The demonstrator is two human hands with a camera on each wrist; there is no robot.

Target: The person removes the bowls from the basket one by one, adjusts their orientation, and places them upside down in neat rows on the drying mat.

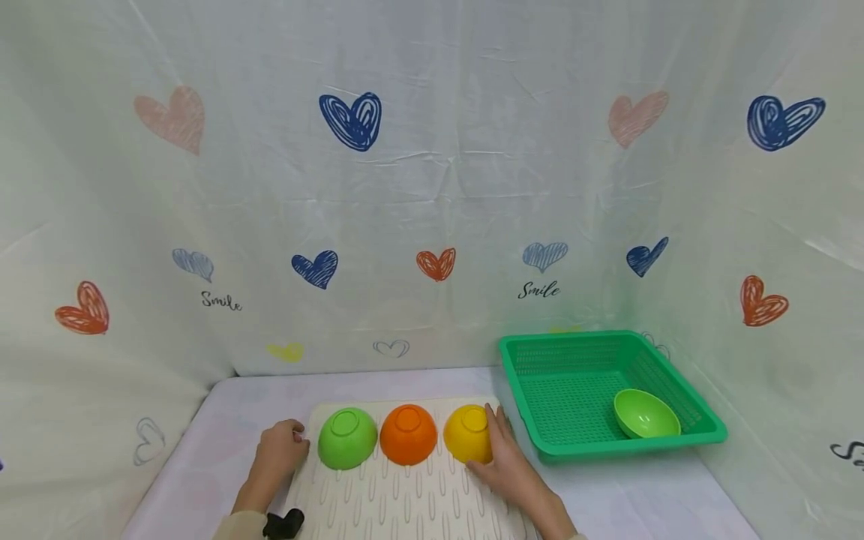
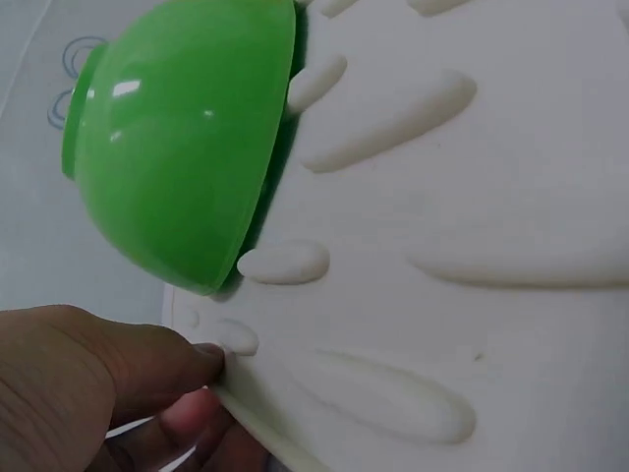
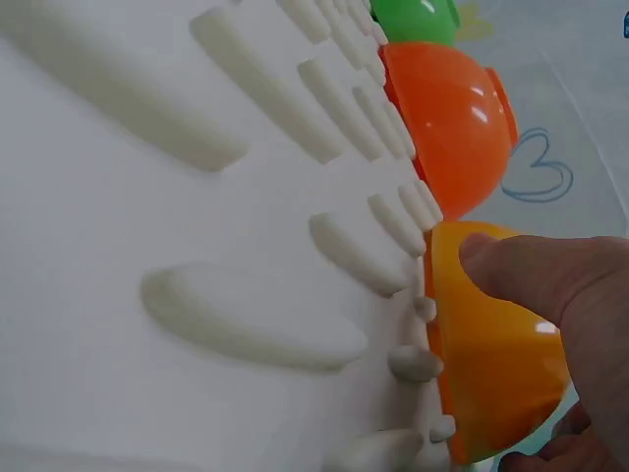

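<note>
A green bowl (image 1: 347, 439), an orange bowl (image 1: 408, 435) and a yellow bowl (image 1: 467, 433) sit upside down in a row along the far side of a white ridged drying mat (image 1: 398, 510). My right hand (image 1: 506, 465) grips the yellow bowl; in the right wrist view its thumb (image 3: 521, 265) presses the bowl's side, the other fingers mostly hidden behind. At the mat's left edge, beside the green bowl, my left hand (image 1: 278, 454) pinches the mat, thumb (image 2: 177, 364) on top and fingers underneath in the left wrist view.
A green mesh basket (image 1: 567, 405) stands on the table (image 1: 196, 465) to the right of the mat. Inside it, at its right end, lies a light green bowl (image 1: 646, 414). A heart-printed white curtain (image 1: 405, 187) hangs behind the table and along both sides.
</note>
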